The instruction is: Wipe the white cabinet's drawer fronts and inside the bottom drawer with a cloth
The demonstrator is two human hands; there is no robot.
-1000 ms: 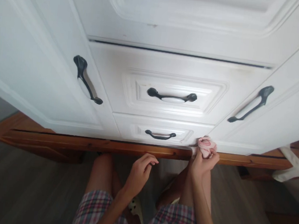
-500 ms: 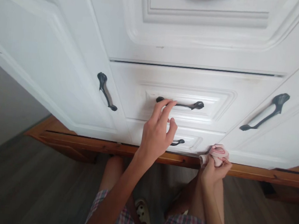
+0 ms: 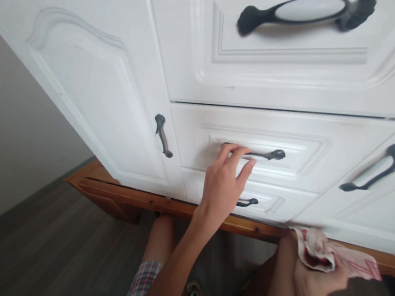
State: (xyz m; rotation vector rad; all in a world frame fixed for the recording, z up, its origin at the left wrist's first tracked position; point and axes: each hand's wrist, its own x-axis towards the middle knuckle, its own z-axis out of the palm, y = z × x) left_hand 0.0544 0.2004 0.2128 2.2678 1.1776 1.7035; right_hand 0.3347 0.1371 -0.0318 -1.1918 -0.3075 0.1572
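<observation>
My left hand (image 3: pixel 225 178) has its fingers hooked over the left part of a dark drawer handle (image 3: pixel 259 155), with the thumb just below the bar. That handle sits on the white middle drawer (image 3: pixel 308 154), which is closed. At the lower right, my right hand (image 3: pixel 325 276) is closed around a crumpled pink and white cloth (image 3: pixel 315 248). One end of the cloth spreads out to the right, and some of my fingers are hidden by it.
Above is a larger drawer with a dark and white handle (image 3: pixel 308 10). Cabinet doors flank the drawers, with a left handle (image 3: pixel 162 137) and a right handle (image 3: pixel 379 168). A lower drawer handle (image 3: pixel 248 202) shows beneath my left hand. A brown wooden base (image 3: pixel 174 205) runs along the bottom.
The view has shifted, showing more of the upper drawer. My right hand has moved right and down, away from the cabinet, and the cloth has unfolded. My left hand stays at the same handle.
</observation>
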